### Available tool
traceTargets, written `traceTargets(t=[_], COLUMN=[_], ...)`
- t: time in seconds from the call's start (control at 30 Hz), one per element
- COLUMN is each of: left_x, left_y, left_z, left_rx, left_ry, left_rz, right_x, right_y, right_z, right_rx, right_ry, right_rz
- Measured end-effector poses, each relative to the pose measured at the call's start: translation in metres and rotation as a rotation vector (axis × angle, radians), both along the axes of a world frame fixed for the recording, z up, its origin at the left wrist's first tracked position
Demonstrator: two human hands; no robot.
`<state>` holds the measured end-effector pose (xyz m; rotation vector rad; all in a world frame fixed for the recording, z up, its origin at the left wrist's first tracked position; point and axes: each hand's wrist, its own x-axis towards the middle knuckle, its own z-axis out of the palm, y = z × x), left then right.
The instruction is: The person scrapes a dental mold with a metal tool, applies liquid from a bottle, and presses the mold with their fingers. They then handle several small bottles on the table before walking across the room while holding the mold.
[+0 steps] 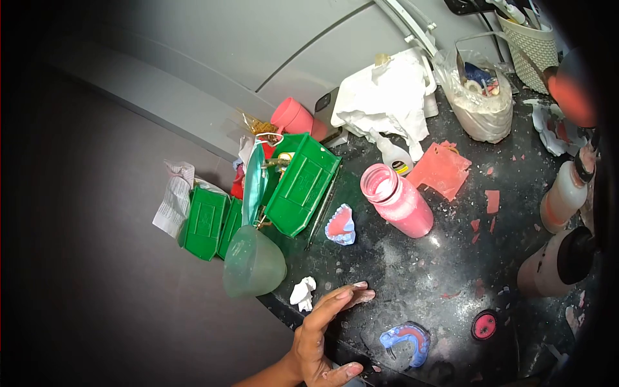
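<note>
My left hand (322, 335) reaches in from the bottom edge, fingers stretched out and thumb spread apart, with nothing between them. Pinkish residue marks the fingertips. Just right of it lies a blue horseshoe-shaped dental model with pink wax (412, 340). A crumpled white tissue (303, 293) is close by on its left. Farther up stands a second blue-and-white dental model with teeth and a pink inside (340, 226). An uncapped pink powder bottle (406, 206) stands to its right. The round pink-and-black cap (484, 326) lies at lower right. My right hand is out of view.
Green bins (303, 187) and a translucent bowl (255, 263) line the table's left edge. Pink wax sheet (445, 169), white cloth (387, 90) and a plastic bag (480, 109) sit at the back. Dispenser bottles (538, 274) stand right. Pink scraps litter the black tabletop (400, 277).
</note>
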<state>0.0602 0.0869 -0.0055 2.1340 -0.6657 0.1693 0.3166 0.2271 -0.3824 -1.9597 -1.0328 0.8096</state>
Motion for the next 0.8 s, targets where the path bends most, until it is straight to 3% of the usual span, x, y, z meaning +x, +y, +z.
traceTargets(t=[0.27,0.47,0.63,0.8], left_x=[0.004,0.006,0.004,0.002], left_y=[-0.002,-0.005,-0.01,-0.009], left_z=[0.005,0.016,0.023,0.016], left_rx=[0.041,0.016,0.06,0.008], left_ry=[0.007,0.036,-0.001,-0.082], left_rz=[0.005,-0.004,0.027,-0.009], right_x=[-0.033,-0.06,-0.218,-0.333], right_y=[-0.012,-0.16,-0.292,-0.329], right_z=[0.005,0.01,0.04,0.104], right_rx=[-0.031,-0.283,-0.532,-0.64], right_ry=[0.045,0.056,0.216,0.251], right_rz=[-0.033,-0.173,-0.35,-0.507])
